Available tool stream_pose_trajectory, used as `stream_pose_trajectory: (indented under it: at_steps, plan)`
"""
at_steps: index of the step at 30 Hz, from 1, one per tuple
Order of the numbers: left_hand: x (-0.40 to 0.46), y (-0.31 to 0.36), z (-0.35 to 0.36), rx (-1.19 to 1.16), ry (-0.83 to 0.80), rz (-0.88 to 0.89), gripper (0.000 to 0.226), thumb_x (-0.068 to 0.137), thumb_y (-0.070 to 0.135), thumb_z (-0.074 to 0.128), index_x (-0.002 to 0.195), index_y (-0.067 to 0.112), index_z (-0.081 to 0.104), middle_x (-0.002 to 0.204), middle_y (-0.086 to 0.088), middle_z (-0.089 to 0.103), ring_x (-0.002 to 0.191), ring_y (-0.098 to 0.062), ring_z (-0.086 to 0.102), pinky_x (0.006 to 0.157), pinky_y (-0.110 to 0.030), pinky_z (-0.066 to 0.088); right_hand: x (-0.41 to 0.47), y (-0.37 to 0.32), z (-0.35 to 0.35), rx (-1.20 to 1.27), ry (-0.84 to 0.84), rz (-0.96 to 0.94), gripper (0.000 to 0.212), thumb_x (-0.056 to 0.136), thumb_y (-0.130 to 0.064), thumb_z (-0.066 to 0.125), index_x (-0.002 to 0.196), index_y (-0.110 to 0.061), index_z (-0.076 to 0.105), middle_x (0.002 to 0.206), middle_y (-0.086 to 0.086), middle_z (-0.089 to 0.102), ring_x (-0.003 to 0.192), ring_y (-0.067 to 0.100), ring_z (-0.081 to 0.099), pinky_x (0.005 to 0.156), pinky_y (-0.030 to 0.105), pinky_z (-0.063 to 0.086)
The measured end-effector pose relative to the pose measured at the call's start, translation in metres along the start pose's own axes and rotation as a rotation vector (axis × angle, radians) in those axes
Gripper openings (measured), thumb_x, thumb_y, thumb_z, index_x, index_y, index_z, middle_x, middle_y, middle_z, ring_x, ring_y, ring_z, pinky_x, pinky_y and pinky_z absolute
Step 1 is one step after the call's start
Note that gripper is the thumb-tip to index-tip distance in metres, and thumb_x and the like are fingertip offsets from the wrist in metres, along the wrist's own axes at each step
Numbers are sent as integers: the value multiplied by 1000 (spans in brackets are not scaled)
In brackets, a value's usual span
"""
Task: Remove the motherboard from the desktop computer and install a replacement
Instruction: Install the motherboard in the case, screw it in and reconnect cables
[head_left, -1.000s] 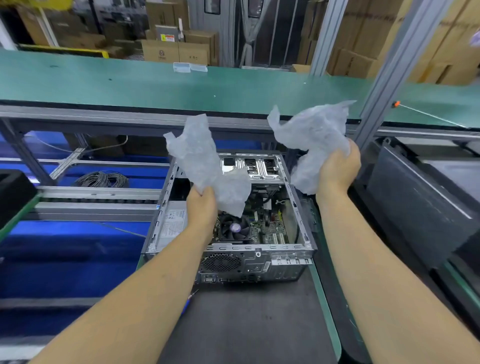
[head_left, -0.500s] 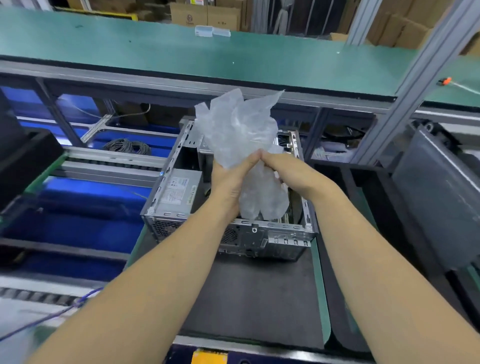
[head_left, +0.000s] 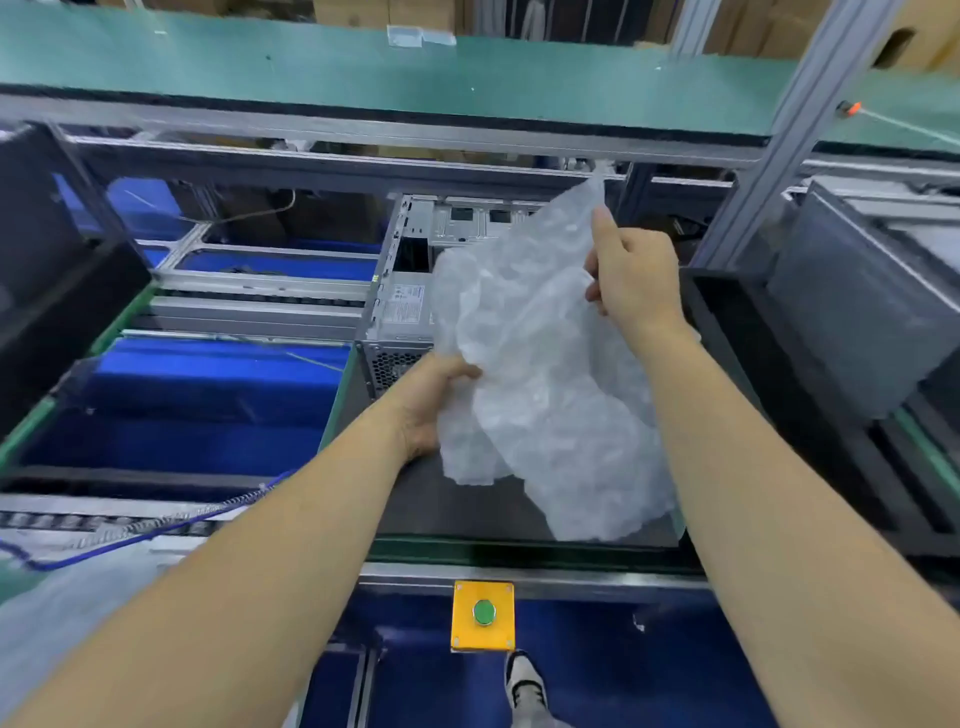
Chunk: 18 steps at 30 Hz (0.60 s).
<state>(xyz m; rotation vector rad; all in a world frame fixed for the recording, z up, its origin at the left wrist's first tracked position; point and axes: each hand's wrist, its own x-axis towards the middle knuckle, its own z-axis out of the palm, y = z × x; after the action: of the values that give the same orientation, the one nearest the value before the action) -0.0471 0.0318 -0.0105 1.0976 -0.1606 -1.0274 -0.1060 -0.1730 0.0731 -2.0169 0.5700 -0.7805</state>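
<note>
A large sheet of clear bubble wrap (head_left: 540, 364) hangs in front of me, held by both hands. My left hand (head_left: 431, 400) grips its lower left edge. My right hand (head_left: 631, 270) pinches its upper right part, higher up. Behind the wrap stands the open desktop computer case (head_left: 400, 301) on the dark conveyor mat (head_left: 467, 509). Only its left side, power supply and far drive bay show. The motherboard inside is hidden by the wrap.
A yellow box with a green button (head_left: 483, 613) is fixed to the bench front. A dark tray (head_left: 852, 312) lies to the right, blue bins (head_left: 208, 395) to the left. A blue cable (head_left: 156, 530) runs along the left rail. A green shelf (head_left: 363, 67) crosses above.
The two wads of wrap were brought together and are now spread into one sheet, my right hand raised and my left lowered. The view has tilted down and back.
</note>
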Motion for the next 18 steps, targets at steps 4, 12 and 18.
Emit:
stream_pose_trajectory:
  at_steps: [4, 12, 18]
  plan:
    - [-51, -35, -44, 392, -220, -278, 34, 53, 11, 72, 84, 22, 80, 86, -6, 75, 73, -22, 73, 63, -29, 57, -38, 12, 13, -264, -180, -1, 49, 96, -35, 54, 73, 8, 61, 74, 26, 64, 58, 27, 51, 59, 34, 45]
    - [-108, -42, -131, 1061, -149, -937, 33, 61, 14, 64, 93, 7, 71, 76, -11, 67, 58, -20, 62, 61, -25, 51, -92, 45, 59, -375, -523, 134, 45, 99, -36, 54, 76, -1, 69, 62, 2, 70, 66, 28, 68, 67, 36, 56]
    - [-132, -22, -173, 1678, -92, -1186, 37, 69, 30, 71, 104, 17, 74, 102, -3, 66, 84, -22, 61, 86, -29, 50, -119, 48, 102, -394, -701, 140, 39, 98, -32, 53, 75, -4, 68, 64, 6, 70, 61, 23, 68, 66, 34, 56]
